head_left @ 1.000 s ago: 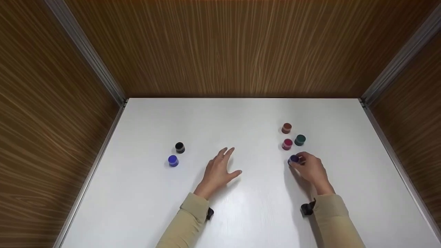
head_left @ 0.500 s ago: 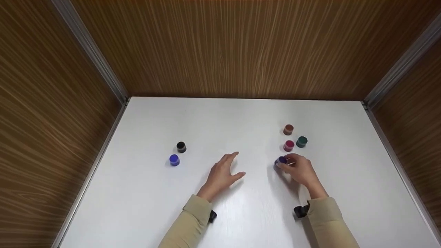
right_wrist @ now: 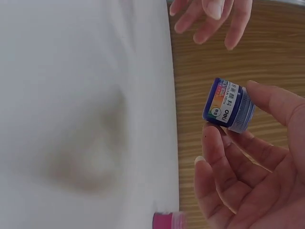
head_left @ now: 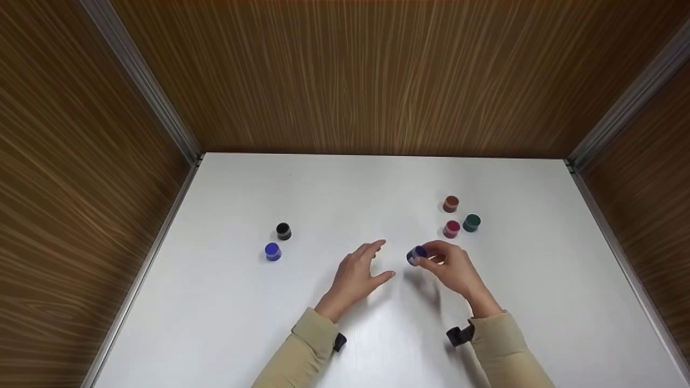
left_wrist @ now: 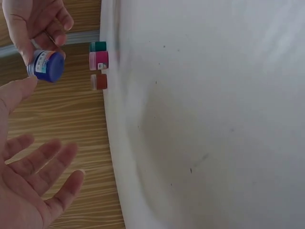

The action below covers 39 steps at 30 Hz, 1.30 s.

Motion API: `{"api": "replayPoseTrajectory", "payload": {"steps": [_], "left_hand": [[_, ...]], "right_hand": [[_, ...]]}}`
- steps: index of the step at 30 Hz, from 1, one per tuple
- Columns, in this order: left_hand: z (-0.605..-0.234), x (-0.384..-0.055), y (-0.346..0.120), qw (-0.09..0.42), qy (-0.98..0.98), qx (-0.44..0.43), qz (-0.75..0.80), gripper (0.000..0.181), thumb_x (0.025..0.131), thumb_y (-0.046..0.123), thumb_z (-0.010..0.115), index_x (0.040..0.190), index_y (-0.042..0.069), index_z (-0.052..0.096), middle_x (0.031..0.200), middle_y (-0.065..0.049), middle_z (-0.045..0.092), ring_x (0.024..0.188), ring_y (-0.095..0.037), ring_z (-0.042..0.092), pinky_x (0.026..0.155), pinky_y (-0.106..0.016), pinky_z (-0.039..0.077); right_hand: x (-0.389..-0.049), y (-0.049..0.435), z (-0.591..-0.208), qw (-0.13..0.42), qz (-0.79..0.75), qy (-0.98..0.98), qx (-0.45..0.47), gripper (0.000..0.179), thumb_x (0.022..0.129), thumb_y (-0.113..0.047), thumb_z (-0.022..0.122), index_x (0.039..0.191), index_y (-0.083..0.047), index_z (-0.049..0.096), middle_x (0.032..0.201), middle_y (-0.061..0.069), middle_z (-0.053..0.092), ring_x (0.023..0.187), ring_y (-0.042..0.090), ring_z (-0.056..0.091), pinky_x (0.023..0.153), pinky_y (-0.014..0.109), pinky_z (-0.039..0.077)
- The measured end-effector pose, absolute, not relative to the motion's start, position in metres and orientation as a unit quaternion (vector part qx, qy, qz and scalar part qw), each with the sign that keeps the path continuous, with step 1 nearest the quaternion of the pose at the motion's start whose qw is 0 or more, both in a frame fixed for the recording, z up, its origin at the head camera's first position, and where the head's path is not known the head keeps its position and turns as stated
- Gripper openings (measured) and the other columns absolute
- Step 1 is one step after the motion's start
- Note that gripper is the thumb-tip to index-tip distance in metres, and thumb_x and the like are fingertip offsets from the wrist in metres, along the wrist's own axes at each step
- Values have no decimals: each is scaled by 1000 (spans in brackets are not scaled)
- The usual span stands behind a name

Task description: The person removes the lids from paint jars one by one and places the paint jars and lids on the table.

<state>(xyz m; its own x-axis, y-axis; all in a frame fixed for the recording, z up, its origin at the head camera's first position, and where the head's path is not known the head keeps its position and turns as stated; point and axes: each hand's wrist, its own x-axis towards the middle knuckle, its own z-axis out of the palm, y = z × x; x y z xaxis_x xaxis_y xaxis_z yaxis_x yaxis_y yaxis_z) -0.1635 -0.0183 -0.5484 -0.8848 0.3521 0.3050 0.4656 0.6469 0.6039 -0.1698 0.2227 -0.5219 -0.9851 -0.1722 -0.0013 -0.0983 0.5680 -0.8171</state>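
Note:
My right hand pinches a small dark blue paint jar between thumb and fingers, raised off the white table, its shadow below. In the right wrist view the jar is tilted on its side, with a printed label facing the camera. My left hand is just left of it, fingers spread and thumb apart, holding nothing. The left wrist view has the jar close to the left thumb; whether they touch I cannot tell there, but the head view shows a gap.
On the right of the white table stand brown, pink and green paint jars. To the left are black and brighter blue jars. Wood-grain panels enclose the back and sides.
My right hand has lifted the dark blue paint jar and carried it left, away from the other right-hand jars. My left hand has shifted slightly right, toward it.

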Motion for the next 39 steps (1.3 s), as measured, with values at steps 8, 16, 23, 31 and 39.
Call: {"api": "replayPoseTrajectory", "payload": {"steps": [8, 16, 23, 31, 39], "left_hand": [[-545, -163, -14, 44, -874, -231, -426, 51, 87, 29, 77, 131, 10, 61, 122, -3, 65, 104, -15, 64, 88, -31, 50], [-547, -164, -10, 67, -839, -255, -475, 37, 86, 21, 78, 119, 7, 68, 114, -4, 69, 98, -16, 66, 88, -29, 50], [-546, -164, -8, 82, -812, -259, -517, 33, 86, 18, 78, 115, 7, 69, 109, -1, 69, 95, -17, 67, 85, -32, 53], [-543, -165, -6, 88, -809, -239, -530, 32, 84, 19, 80, 112, 8, 70, 105, 3, 70, 94, -7, 65, 84, -27, 52], [-539, -167, -10, 99, -804, -246, -533, 29, 84, 16, 80, 110, 8, 70, 104, 3, 70, 91, -6, 64, 81, -30, 52]], "right_hand": [[-164, 208, -510, 45, -469, 878, -90, 39, 87, -32, 77, 112, -4, 68, 96, 2, 70, 84, 18, 64, 72, 33, 52], [-161, 200, -506, 48, -487, 868, -85, 39, 88, -30, 76, 114, -3, 67, 97, 4, 70, 85, 18, 65, 73, 32, 52], [-160, 198, -505, 43, -503, 858, -92, 40, 88, -29, 76, 115, -1, 67, 96, 5, 71, 84, 19, 66, 73, 31, 52], [-160, 192, -503, 62, -527, 844, -82, 38, 89, -22, 74, 117, 2, 65, 99, 9, 70, 86, 21, 65, 72, 27, 51], [-160, 189, -500, 64, -519, 847, -96, 36, 91, -16, 72, 120, 5, 63, 102, 12, 69, 87, 25, 64, 71, 29, 50]]}}
